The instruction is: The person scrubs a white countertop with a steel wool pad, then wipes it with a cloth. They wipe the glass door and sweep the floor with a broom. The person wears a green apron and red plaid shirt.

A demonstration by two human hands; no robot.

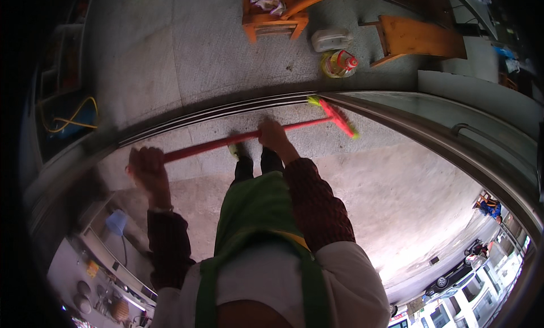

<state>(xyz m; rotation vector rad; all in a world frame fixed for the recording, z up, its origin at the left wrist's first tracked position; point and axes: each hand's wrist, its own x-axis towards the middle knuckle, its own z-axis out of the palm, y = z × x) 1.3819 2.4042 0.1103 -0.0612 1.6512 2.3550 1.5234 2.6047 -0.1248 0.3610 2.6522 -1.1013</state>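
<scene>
A broom with a red handle (208, 146) slants across my body, its far end up to the right. My left hand (148, 168) is closed around the handle's near end. Further along the stick my right hand (272, 134) grips it too. The pink broom head (338, 117), with yellow-green bristles (314, 100), is at the floor beside the sliding door's track (221, 111). Bristle tips show at both ends of the head. The hands and the broom are slightly blurred. A green apron (255, 209) covers my front, and my feet stand below the handle.
Beyond the track are an oil bottle with a red cap (340, 64), a pale plastic jug (331, 40), a wooden chair (276, 20) and a wooden stool (420, 37). A glass door (467, 128) with a metal frame is at right. A yellow hose (70, 117) lies at left.
</scene>
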